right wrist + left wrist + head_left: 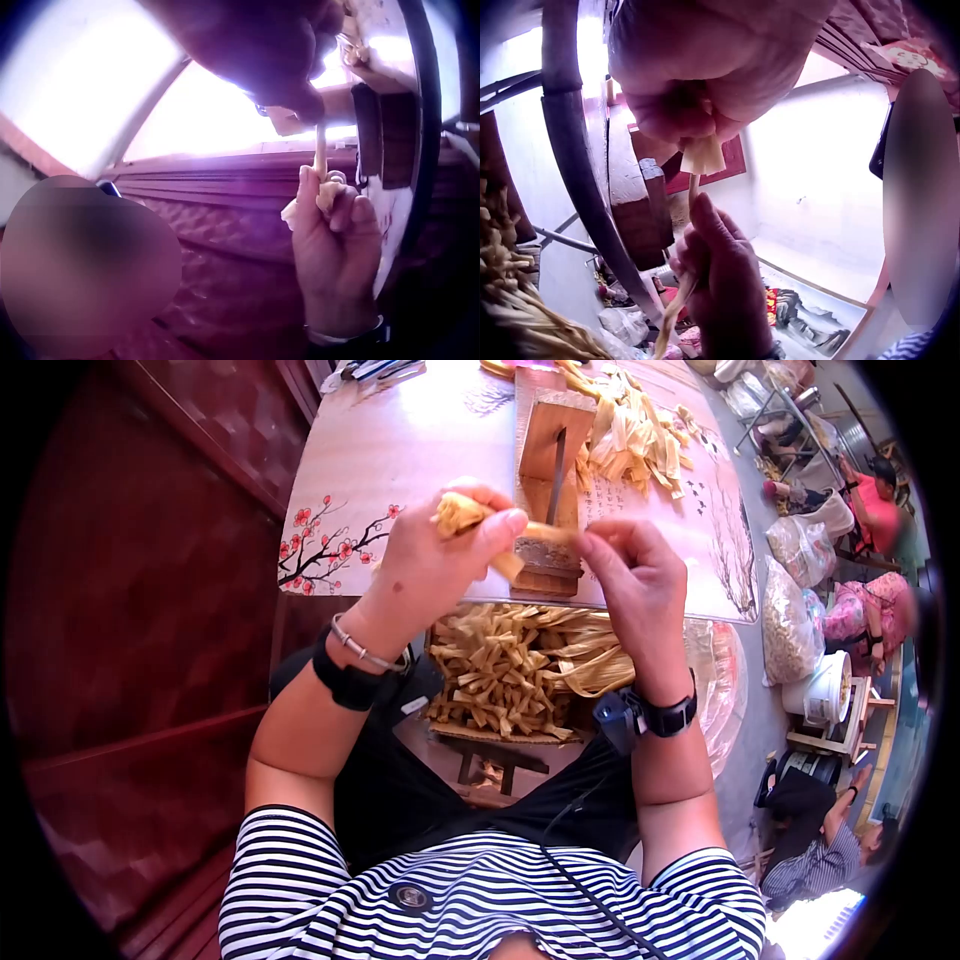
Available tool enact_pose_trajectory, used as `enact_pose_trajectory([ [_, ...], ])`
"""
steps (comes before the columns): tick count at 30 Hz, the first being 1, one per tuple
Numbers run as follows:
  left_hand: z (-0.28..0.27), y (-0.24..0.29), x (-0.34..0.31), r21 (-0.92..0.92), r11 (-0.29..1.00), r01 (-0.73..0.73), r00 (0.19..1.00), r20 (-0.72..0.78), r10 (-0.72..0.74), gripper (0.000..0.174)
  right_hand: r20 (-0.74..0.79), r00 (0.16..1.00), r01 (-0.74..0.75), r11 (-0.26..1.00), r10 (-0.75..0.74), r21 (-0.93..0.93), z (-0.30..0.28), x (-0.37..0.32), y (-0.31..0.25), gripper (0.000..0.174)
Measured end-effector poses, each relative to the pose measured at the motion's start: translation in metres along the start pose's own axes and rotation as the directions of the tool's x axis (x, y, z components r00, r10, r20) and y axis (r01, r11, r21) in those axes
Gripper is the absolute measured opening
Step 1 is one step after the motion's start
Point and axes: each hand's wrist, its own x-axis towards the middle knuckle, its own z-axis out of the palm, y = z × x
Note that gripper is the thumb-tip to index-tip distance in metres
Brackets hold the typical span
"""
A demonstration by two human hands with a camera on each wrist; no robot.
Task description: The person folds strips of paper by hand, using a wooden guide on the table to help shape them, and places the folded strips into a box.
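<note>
My left hand (425, 555) grips a folded bundle of pale yellow strips (458, 513), its looped end showing above the fingers. From the bundle a twisted strip (547, 532) runs across to my right hand (640, 565), which pinches it between thumb and fingers. The left wrist view shows this strip (694, 186) stretched between both hands, with a loose tail (672, 319) hanging beyond the right hand. Behind the hands, at the table's near edge, stands a wooden stand (537, 435) with an upright slotted board.
A heap of loose yellow strips (640, 435) lies on the flower-printed table (400, 450). Below the table edge, many finished bundles (500, 670) fill a box near the lap. A dark red panelled door (130, 580) is at left; people, bags and a white bucket (822, 690) are at right.
</note>
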Motion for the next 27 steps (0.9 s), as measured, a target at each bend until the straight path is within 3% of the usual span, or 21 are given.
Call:
enact_pose_trajectory([
  [3, 0.009, -0.021, 0.020, 0.259, 0.949, -0.179, 0.982, -0.011, 0.189, 0.014, -0.142, 0.979, 0.095, 0.940, -0.148, -0.329, 0.004, 0.019, 0.019, 0.017],
  [5, 0.011, -0.024, 0.023, 0.366, 0.922, -0.128, 0.986, -0.054, 0.158, 0.016, -0.181, 0.963, 0.090, 0.871, -0.200, -0.483, 0.006, 0.027, 0.032, 0.017],
  [6, 0.010, -0.021, 0.023, 0.431, 0.898, -0.088, 0.986, -0.090, 0.140, 0.016, -0.188, 0.981, -0.056, 0.890, -0.034, -0.452, -0.001, 0.031, 0.039, 0.017],
  [8, 0.004, -0.020, 0.017, 0.537, 0.839, -0.089, 0.986, -0.073, 0.151, 0.015, -0.193, 0.979, 0.010, 0.963, -0.064, -0.269, -0.004, 0.022, 0.029, 0.016],
  [10, 0.004, -0.026, 0.005, 0.339, 0.907, -0.252, 0.952, -0.083, 0.296, 0.016, -0.199, 0.977, 0.062, 0.996, -0.075, -0.071, 0.002, 0.006, 0.017, 0.015],
  [11, 0.005, -0.030, 0.000, 0.229, 0.916, -0.329, 0.930, -0.091, 0.357, 0.016, -0.162, 0.961, 0.218, 0.975, -0.222, -0.046, 0.006, -0.003, 0.014, 0.012],
  [12, 0.006, -0.028, -0.003, 0.305, 0.806, -0.507, 0.843, -0.021, 0.537, 0.015, -0.112, 0.937, 0.331, 0.943, -0.332, -0.027, 0.009, -0.010, 0.008, 0.010],
  [13, 0.011, -0.021, -0.011, 0.193, 0.882, -0.430, 0.898, -0.006, 0.439, 0.015, -0.046, 0.874, 0.480, 0.875, -0.483, -0.067, 0.010, -0.012, 0.004, 0.009],
  [16, 0.015, -0.004, -0.040, -0.106, 0.989, -0.100, 0.989, 0.096, 0.111, 0.015, 0.051, 0.794, 0.601, 0.795, -0.605, 0.083, 0.023, -0.019, 0.010, 0.012],
  [17, 0.009, -0.007, -0.040, -0.173, 0.984, 0.035, 0.990, 0.141, -0.010, 0.015, 0.084, 0.783, 0.618, 0.786, -0.617, 0.016, 0.025, -0.023, 0.009, 0.016],
  [18, 0.013, -0.008, -0.040, -0.205, 0.978, 0.046, 0.998, 0.046, -0.037, 0.015, 0.124, 0.871, 0.483, 0.874, -0.474, -0.052, 0.021, -0.031, 0.000, 0.018],
  [20, 0.005, 0.001, -0.033, -0.040, 0.999, 0.000, 1.000, -0.002, -0.001, 0.013, 0.137, 0.966, 0.246, 0.945, -0.220, -0.214, 0.018, -0.037, -0.003, 0.020],
  [23, 0.010, 0.010, -0.032, 0.185, 0.979, -0.086, 0.996, 0.025, 0.083, 0.015, 0.034, 0.983, 0.184, 0.968, -0.181, -0.171, 0.013, -0.031, -0.004, 0.020],
  [24, 0.013, 0.011, -0.033, 0.275, 0.955, -0.112, 0.993, 0.058, 0.100, 0.016, -0.032, 0.927, 0.359, 0.906, -0.375, -0.223, 0.014, -0.027, -0.001, 0.019],
  [25, 0.014, 0.008, -0.036, 0.024, 1.000, 0.013, 0.997, 0.078, -0.015, 0.016, -0.034, 0.886, 0.444, 0.868, -0.462, -0.224, 0.014, -0.027, 0.001, 0.019],
  [27, 0.009, -0.002, -0.036, -0.447, 0.857, 0.257, 0.964, 0.182, -0.193, 0.018, -0.035, 0.763, 0.623, 0.749, -0.645, -0.225, 0.014, -0.022, 0.002, 0.019],
])
